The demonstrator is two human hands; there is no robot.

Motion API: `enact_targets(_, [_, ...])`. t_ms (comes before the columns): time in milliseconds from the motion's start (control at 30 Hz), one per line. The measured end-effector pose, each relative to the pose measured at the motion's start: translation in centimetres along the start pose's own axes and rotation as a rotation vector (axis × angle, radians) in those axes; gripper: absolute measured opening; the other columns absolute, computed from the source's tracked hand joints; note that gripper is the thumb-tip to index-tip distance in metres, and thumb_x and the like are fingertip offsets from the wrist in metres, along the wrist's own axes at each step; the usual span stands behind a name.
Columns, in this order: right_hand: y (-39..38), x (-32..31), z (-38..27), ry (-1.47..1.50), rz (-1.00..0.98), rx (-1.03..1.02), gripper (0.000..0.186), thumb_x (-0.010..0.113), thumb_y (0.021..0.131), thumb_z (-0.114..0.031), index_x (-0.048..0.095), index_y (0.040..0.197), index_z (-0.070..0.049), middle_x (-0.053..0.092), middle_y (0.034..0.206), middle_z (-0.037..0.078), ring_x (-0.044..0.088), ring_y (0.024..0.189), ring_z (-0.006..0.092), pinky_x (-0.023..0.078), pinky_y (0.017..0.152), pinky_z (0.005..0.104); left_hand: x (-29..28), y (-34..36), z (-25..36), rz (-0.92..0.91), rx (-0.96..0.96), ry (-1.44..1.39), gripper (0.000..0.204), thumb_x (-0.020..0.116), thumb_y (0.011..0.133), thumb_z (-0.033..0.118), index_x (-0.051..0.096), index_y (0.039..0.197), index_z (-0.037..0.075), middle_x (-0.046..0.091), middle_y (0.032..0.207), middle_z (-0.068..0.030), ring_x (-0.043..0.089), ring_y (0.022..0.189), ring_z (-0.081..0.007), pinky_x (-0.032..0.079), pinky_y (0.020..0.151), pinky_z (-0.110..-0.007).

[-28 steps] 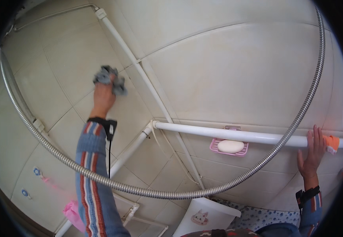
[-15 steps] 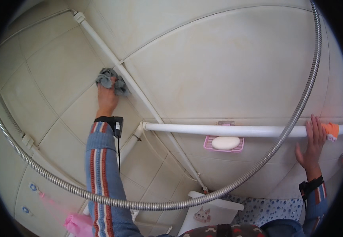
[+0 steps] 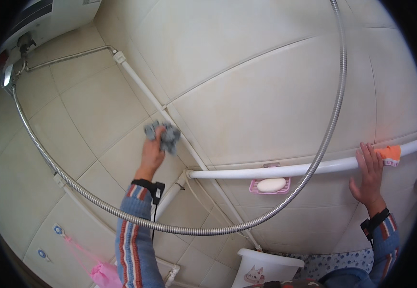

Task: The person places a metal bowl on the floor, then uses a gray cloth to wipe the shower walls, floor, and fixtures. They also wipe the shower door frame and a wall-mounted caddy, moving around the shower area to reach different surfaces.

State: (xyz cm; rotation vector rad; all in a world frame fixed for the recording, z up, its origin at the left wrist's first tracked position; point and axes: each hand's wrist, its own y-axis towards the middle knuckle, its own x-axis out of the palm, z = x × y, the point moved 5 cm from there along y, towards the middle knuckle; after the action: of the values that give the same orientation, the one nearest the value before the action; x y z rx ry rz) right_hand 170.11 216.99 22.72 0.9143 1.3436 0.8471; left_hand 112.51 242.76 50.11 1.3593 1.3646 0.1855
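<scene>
My left hand (image 3: 152, 156) is closed on a crumpled grey cloth (image 3: 170, 138), held at the tiled wall beside a thin white pipe (image 3: 143, 84). The pipe runs along the corner between two walls. To the right, my right hand (image 3: 369, 183) lies with fingers stretched out against a thick white horizontal bar (image 3: 246, 173). An orange piece of fabric (image 3: 389, 154) is wrapped round the bar just beyond those fingers. My right hand holds nothing that I can see.
A metal shower hose (image 3: 203, 231) loops across in front of my arms. A white bar of soap (image 3: 271, 185) sits in a pink dish below the bar. Lower down are a white bin (image 3: 268, 266) and a pink bag (image 3: 105, 274); a white wall-mounted appliance (image 3: 69, 19) is upper left.
The view has shifted, bringing the appliance at upper left into sight. My left hand has moved the cloth slightly down and closer to the thin pipe. My right hand stays at the bar.
</scene>
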Motion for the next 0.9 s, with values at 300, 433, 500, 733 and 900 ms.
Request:
enact_targets(300, [0.1,-0.7,-0.1,0.059,-0.016,0.002,0.08,0.067,0.067,-0.015,0.053,0.145,-0.007,0.045,0.159,0.017,0.038,0.151,0.0353,0.021,0.124,0.0524,-7.1,22.0,3.3,0.455,0.028,-0.569,0.069,0.051,0.088,-0.012,0.044,0.152,0.013,0.057,0.145,-0.0127,0.056,0.134,-0.0342,0.04,0.115,-0.039])
enact_targets(433, [0.2,-0.8,-0.2,0.038,0.0,-0.004,0.08,0.07,0.068,-0.016,0.052,0.146,-0.007,0.046,0.159,0.016,0.039,0.15,0.0348,0.023,0.123,0.0521,-2.5,22.1,3.8,0.498,0.058,-0.506,0.065,0.052,0.093,-0.008,0.044,0.154,0.014,0.053,0.152,-0.0132,0.049,0.141,-0.0309,0.032,0.12,-0.038])
enact_targets(500, [0.3,-0.7,-0.3,0.034,0.008,-0.01,0.08,0.07,0.069,-0.016,0.052,0.146,-0.007,0.046,0.159,0.016,0.038,0.151,0.0346,0.023,0.123,0.052,-1.1,20.1,4.0,0.531,0.084,-0.464,0.068,0.051,0.089,-0.007,0.045,0.154,0.013,0.052,0.152,-0.0147,0.046,0.144,-0.0303,0.032,0.121,-0.038])
enact_targets(733, [0.3,-0.4,-0.4,0.032,0.028,-0.004,0.083,0.07,0.07,-0.015,0.049,0.15,-0.009,0.043,0.161,0.013,0.037,0.152,0.0318,0.021,0.124,0.0496,9.3,4.5,9.0,0.343,0.009,-0.429,0.084,0.049,0.073,-0.012,0.042,0.155,0.007,0.047,0.156,-0.016,0.038,0.149,-0.036,0.021,0.127,-0.045])
enact_targets(900, [0.4,-0.4,-0.6,0.015,0.024,0.005,0.084,0.07,0.07,-0.015,0.047,0.151,-0.009,0.043,0.161,0.013,0.036,0.152,0.0319,0.021,0.125,0.0503,15.3,-7.3,14.5,0.167,-0.133,-0.506,0.077,0.055,0.08,-0.009,0.042,0.154,0.006,0.044,0.157,-0.0185,0.036,0.149,-0.0399,0.022,0.127,-0.044])
